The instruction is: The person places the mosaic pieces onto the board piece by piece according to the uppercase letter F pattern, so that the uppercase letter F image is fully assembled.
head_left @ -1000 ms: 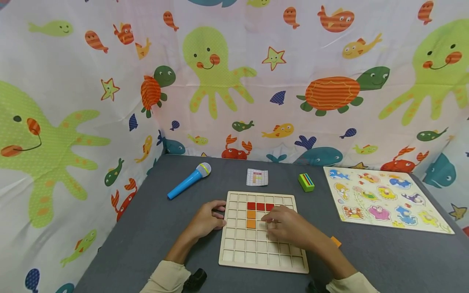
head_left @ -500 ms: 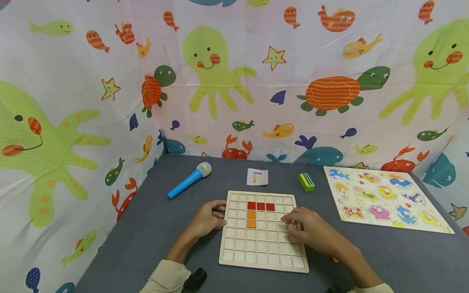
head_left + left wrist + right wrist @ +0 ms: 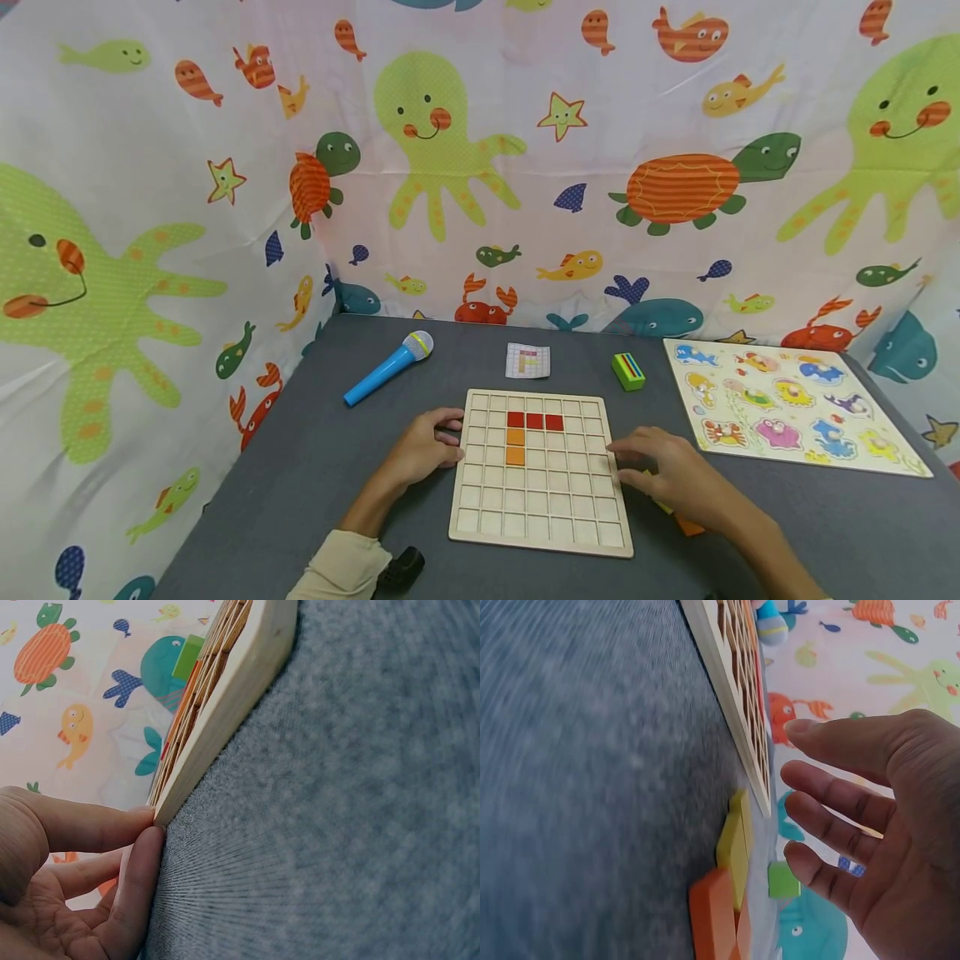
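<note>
A wooden grid board (image 3: 547, 521) lies flat in front of me, with three red squares (image 3: 534, 422) in a row and two orange squares (image 3: 515, 457) below the leftmost one. My left hand (image 3: 422, 446) is at its left edge; in the left wrist view the fingertips (image 3: 139, 819) touch the rim. On the other side, my right hand (image 3: 678, 475) hovers beside the right edge with fingers spread and nothing held. Yellow pieces (image 3: 736, 844) and orange pieces (image 3: 714, 911) lie on the table under and beside it, partly hidden in the head view.
Behind the board lies a small printed card (image 3: 528, 362) with a coloured grid pattern. A blue toy microphone (image 3: 386, 371) rests at the back left, a green block with coloured stripes (image 3: 627, 372) at the back right. An animal puzzle board (image 3: 738, 417) occupies the far right.
My right hand has moved right, from over the middle of the board to beside its right edge, uncovering the third red square. My left hand stays at the left edge.
</note>
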